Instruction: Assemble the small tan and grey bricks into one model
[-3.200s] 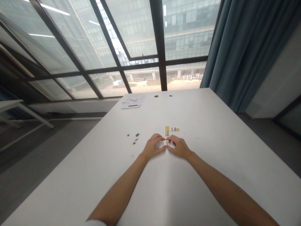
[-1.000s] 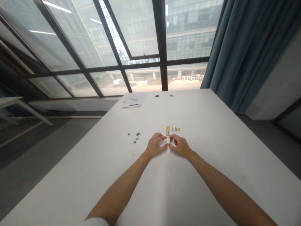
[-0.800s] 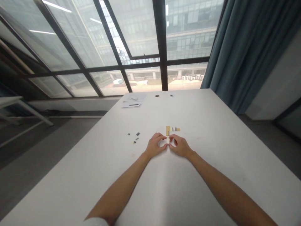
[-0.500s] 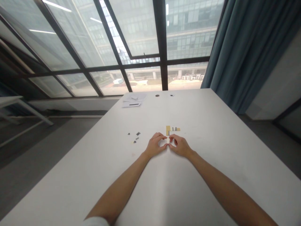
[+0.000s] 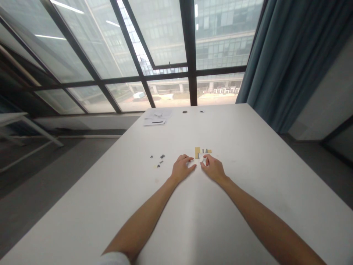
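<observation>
My left hand (image 5: 182, 169) rests near the middle of the white table, thumb and fingers apart with nothing between them. To its right, the thumb and index finger of my right hand (image 5: 214, 168) are closed on a small white piece (image 5: 201, 157); its exact shape is too small to make out. Just beyond the fingertips lies a flat yellow piece (image 5: 197, 150). Small grey pieces (image 5: 204, 151) and another yellow piece (image 5: 209, 151) sit beside it on the right.
Several small dark grey pieces (image 5: 162, 156) are scattered on the table (image 5: 248, 206) left of my hands. Papers (image 5: 154, 119) lie at the far left end, by the windows. A blue curtain (image 5: 278, 66) hangs beyond the table's right side.
Both hands were together on the small white piece. Now the left hand has let go and drawn slightly left, while the right has shifted slightly right and away with the piece.
</observation>
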Tool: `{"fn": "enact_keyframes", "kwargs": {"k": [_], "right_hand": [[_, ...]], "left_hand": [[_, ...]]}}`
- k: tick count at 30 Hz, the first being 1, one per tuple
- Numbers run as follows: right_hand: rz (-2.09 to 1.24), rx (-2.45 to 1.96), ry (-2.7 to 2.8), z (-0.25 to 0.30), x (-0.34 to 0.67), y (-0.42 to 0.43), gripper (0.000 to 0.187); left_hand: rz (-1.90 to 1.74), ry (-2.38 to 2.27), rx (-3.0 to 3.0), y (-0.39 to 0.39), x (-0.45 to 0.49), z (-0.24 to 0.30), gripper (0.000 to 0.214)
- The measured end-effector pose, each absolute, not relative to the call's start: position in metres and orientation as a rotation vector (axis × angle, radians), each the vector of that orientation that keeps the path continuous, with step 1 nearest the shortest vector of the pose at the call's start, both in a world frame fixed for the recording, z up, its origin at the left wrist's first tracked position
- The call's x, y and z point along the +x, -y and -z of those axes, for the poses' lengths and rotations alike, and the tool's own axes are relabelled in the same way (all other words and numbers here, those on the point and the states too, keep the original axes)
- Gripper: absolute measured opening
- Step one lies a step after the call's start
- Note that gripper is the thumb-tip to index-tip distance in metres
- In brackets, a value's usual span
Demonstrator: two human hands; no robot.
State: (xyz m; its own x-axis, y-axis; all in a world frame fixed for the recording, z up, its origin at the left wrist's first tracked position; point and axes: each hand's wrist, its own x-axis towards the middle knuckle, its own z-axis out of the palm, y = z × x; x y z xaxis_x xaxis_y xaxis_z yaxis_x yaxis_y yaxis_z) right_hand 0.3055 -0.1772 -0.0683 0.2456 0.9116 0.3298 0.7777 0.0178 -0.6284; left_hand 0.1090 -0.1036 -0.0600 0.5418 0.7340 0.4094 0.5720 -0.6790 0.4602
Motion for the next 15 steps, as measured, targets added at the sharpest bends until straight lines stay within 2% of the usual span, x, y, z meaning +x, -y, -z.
{"fn": "enact_keyframes", "kwargs": {"k": [15], "right_hand": [[-0.225,-1.991,1.780,0.057,0.301,0.179,0.027]], "left_hand": [[-0.749,-1.131,2.515,0.102,0.110,0.063,0.028]]}}
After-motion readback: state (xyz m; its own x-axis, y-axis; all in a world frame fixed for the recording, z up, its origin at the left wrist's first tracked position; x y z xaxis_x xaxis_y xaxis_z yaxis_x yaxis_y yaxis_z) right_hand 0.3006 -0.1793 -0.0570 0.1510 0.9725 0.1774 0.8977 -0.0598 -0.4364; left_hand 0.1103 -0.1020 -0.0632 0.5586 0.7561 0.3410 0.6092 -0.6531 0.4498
